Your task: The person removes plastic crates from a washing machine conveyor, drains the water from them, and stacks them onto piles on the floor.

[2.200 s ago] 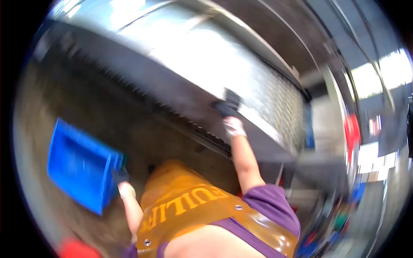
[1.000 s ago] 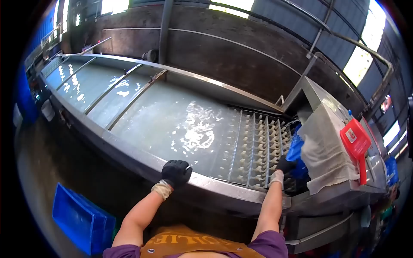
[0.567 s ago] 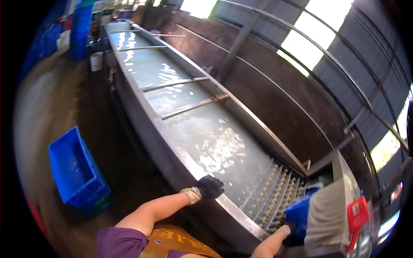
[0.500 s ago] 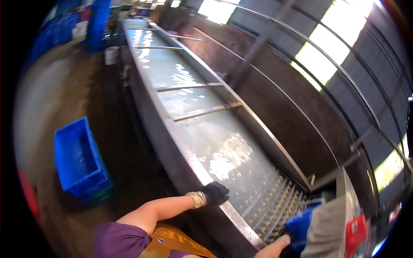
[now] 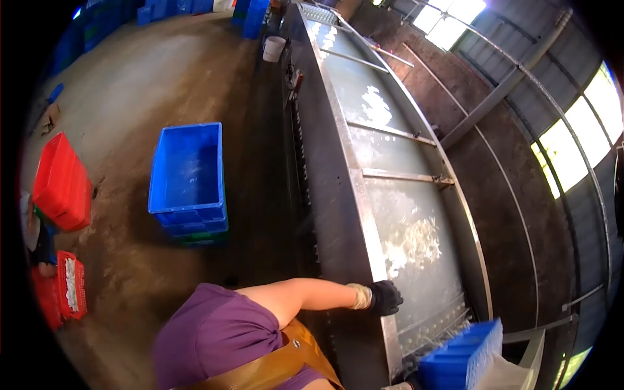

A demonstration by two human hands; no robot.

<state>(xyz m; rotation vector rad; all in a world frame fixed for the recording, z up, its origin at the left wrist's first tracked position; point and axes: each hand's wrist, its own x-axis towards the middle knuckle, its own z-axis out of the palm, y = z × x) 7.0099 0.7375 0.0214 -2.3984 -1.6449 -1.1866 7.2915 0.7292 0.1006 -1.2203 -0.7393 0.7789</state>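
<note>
My left hand [image 5: 387, 298], in a black glove with a pale cuff, is closed over the near rim of a long metal trough [image 5: 364, 214] filled with water. My right hand [image 5: 408, 378] is mostly cut off at the bottom edge, against the lower left side of a blue crate [image 5: 458, 357]. It appears to grip that crate, though its fingers are largely hidden. The crate is tilted at the near end of the trough, beside a pale cloth or sheet [image 5: 504, 374]. Partly covered by the crate, bubbling water [image 5: 435, 331] runs across the trough's end.
Stacked blue crates [image 5: 188, 211] stand on the wet floor to the left. Farther left are red crates [image 5: 65, 185] and a red basket of white items [image 5: 73, 286], near another person's hand [image 5: 47, 270]. A white bucket [image 5: 273, 49] stands beside the trough's far end. Metal bars [image 5: 406, 176] cross the trough.
My view has swung left, bringing the red crates and more floor into sight. My left hand stays on the rim. The blue crate by my right hand now shows more of itself, tilted.
</note>
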